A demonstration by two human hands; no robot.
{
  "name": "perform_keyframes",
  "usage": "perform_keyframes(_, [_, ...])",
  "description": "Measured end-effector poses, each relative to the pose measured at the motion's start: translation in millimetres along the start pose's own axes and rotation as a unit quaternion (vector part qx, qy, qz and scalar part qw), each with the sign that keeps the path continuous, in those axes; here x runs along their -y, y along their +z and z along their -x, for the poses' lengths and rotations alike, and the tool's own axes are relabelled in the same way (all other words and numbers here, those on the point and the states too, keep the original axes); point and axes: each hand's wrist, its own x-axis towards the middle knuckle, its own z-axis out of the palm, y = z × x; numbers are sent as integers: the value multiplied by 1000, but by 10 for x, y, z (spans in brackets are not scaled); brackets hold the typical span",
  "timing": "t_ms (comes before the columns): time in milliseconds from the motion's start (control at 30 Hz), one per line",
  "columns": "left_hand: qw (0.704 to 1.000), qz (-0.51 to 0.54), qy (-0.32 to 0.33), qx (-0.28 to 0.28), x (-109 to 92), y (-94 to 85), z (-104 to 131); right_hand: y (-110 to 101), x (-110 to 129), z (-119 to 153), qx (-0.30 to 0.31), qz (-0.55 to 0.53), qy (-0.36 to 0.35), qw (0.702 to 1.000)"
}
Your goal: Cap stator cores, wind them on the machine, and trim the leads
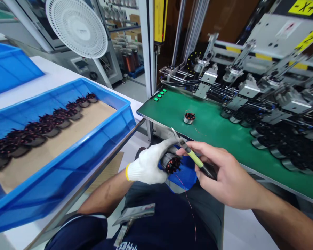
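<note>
My left hand (pixel 150 163), in a white glove with a yellow cuff, is wrapped round a wound motor stator (pixel 170 162) above my lap. The stator's black-pronged end with copper windings is tilted toward me, and a thin copper wire (pixel 185 194) trails down from it. In my bare right hand (pixel 224 173) is a pair of pliers (pixel 195 158) with yellow-green and black handles. Their jaws point up and left, close beside the gloved fingers; whether they touch anything I cannot tell. A single stator (pixel 189 118) stands on the green worktop (pixel 172 111) ahead.
On the left, a blue tray (pixel 104 139) lined with cardboard holds a row of stators. Another blue bin (pixel 13 66) and a white fan (pixel 78 27) are beyond. Several stators (pixel 284 149) crowd the worktop's right side under the machine's metal fixtures (pixel 247 86). Green-lit buttons (pixel 160 95) sit at its left corner.
</note>
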Motion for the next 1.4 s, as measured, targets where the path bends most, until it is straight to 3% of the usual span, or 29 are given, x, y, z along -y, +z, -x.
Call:
perform_keyframes(233, [999, -23, -23, 21, 79, -24, 43, 8, -22, 20, 43, -6, 3, 999])
perform_keyframes(433, [999, 13, -11, 34, 3, -24, 1, 22, -2, 14, 63, 5, -4, 998])
perform_keyframes(567, [998, 60, 9, 26, -23, -6, -32, 9, 84, 99, 15, -68, 47, 997])
perform_keyframes(667, [990, 133, 2, 43, 8, -2, -37, 16, 155, 221, 13, -275, 165, 947])
perform_keyframes(767, [988, 140, -43, 43, 34, -9, -33, 87, 183, 340, 105, -429, 268, 856])
perform_keyframes(833, [986, 151, -63, 37, 36, -9, -28, 163, 175, 387, 142, -461, 301, 823])
perform_keyframes(967, [983, 165, -75, 39, 13, 7, -16, 281, 121, 416, 144, -478, 318, 806])
perform_keyframes(1400, [989, 128, -53, 46, -56, -17, -24, 303, 79, 402, 139, -479, 319, 806])
